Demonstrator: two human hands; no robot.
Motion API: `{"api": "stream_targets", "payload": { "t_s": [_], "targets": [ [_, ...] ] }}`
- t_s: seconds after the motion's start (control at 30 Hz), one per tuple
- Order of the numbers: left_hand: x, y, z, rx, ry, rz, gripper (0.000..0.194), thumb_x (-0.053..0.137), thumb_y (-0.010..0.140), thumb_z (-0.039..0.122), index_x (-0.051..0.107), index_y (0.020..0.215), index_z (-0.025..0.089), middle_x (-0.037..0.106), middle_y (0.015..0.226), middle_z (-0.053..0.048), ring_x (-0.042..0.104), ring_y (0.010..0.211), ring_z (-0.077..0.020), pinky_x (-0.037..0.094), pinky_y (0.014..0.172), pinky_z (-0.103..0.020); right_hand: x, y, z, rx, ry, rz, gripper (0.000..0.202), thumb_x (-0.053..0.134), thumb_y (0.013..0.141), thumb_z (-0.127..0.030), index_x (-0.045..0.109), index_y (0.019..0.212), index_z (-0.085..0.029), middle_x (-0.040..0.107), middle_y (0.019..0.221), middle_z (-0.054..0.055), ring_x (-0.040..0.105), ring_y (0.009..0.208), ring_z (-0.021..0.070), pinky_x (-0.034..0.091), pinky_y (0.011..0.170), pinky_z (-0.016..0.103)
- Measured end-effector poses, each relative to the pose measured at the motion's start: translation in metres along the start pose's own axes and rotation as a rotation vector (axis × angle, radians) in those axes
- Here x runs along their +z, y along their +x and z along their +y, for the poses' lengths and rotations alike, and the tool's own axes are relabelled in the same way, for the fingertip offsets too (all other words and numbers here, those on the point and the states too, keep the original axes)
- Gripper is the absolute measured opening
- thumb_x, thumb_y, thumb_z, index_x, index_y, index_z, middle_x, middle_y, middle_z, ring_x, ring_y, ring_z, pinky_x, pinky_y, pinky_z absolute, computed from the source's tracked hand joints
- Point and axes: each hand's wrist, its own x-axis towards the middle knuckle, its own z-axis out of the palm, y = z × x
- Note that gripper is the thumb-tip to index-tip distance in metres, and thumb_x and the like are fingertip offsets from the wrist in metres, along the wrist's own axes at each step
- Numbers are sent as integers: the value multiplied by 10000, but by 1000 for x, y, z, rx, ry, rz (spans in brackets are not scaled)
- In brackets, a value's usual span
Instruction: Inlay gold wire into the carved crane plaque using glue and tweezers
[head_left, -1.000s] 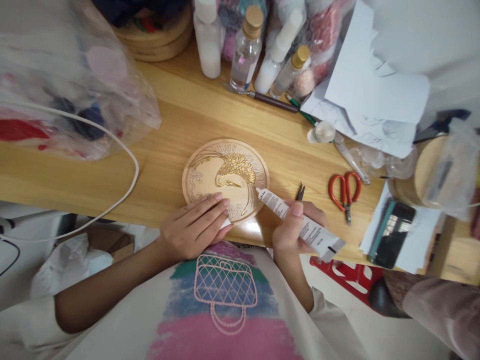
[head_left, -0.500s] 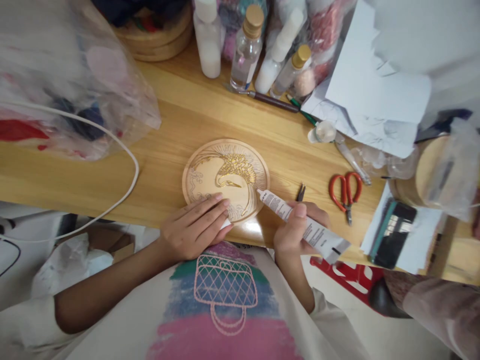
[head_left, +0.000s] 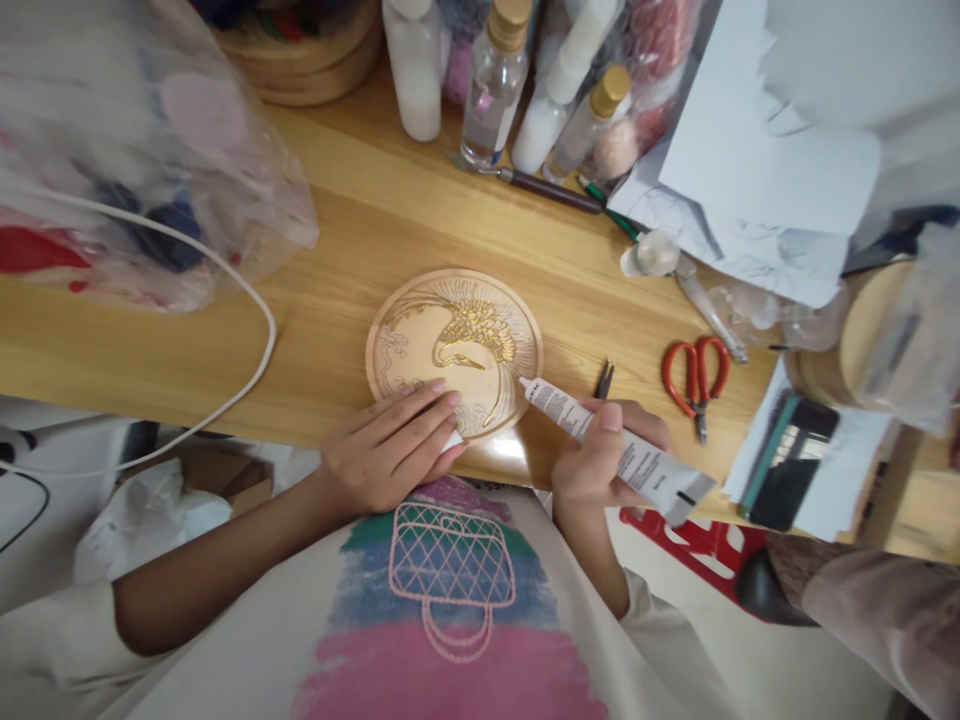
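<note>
A round wooden plaque (head_left: 409, 365) lies on the table, with a bird in gold wire-like lines and thinner printed outlines around it. My left hand (head_left: 397, 445) rests on its lower left edge, fingers stretched out flat. A small white piece (head_left: 452, 441) shows between those fingers and the thumb; the rest of it is hidden. In my right hand (head_left: 607, 455), closed around its middle, is a white squeeze tube (head_left: 559, 408) with black print. Its narrow nozzle points at the plaque's right edge; whether it touches cannot be told.
Red-handled pliers (head_left: 696, 385) and dark pointed tips (head_left: 604, 378) lie to the right. A phone (head_left: 795, 465) is farther right. Bottles (head_left: 491, 95) and a dark-handled tool (head_left: 551, 190) are behind. A plastic bag (head_left: 247, 200) and white cable (head_left: 259, 370) are left.
The view has shifted slightly. Both hands keep nearly the same places, and the tube's nozzle stays by the plaque's right edge.
</note>
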Motion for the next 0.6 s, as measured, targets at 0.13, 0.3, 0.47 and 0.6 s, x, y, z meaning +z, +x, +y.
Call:
{"api": "stream_targets", "payload": {
  "t_s": [0.13, 0.3, 0.47, 0.6],
  "targets": [
    [-1, 1, 0, -5, 9, 5, 227, 711, 865, 247, 690, 1046, 110, 773, 1048, -77, 730, 1031, -213, 624, 902, -296, 2, 2, -1, -41, 42, 40, 215, 573, 945, -293, 602, 754, -201, 624, 620, -35, 574, 489, 107, 436, 506, 280],
    [-2, 2, -1, 5, 7, -5, 234, 716, 862, 245, 692, 1033, 87, 774, 1042, -88, 736, 1013, -220, 627, 877, -301, 2, 4, -4, -9, 65, -14, 129, 594, 927, -232, 622, 805, -201, 671, 701, -24, 616, 567, 114, 460, 546, 272],
    [-2, 2, -1, 16, 10, -8, 254, 730, 849, 248, 695, 1031, 74, 773, 1044, -94, 736, 1008, -222, 620, 885, -296, 1, 2, -2, -18, 56, 5, 163, 580, 935, -246, 627, 784, -207, 634, 653, -30, 573, 525, 110, 435, 529, 277],
    [0, 0, 0, 1, 6, -4, 248, 712, 863, 249, 692, 1044, 82, 769, 1060, -96, 724, 1046, -222, 603, 940, -298, 4, 1, 2, -36, 98, 90, 238, 578, 941, -304, 607, 724, -210, 594, 607, -36, 531, 474, 99, 385, 477, 268]
  ]
}}
